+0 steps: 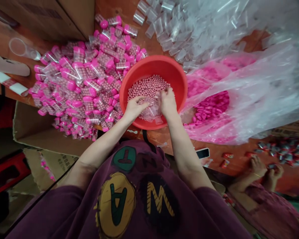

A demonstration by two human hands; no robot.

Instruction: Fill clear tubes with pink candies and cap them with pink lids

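Both hands are inside a red plastic bowl (181, 78) that holds many small pink beads (149, 84). My left hand (134, 108) is at the bowl's near left, thumb and fingers apart. Clear plastic tubes (151, 113) lie among the beads by its fingertips; I cannot tell whether it touches one. My right hand (167, 101) is on the right side of the bowl with its fingers curled down toward the beads. Whatever those fingers hold is hidden and blurred.
Bead-filled tubes with pink caps (89, 76) are heaped left of the bowl. Empty clear tubes (174, 30) spread behind it. Loose pink caps (209, 106) lie in a plastic bag (259, 86) at right. A phone (202, 153) and a co-worker's hands (259, 166) are at lower right.
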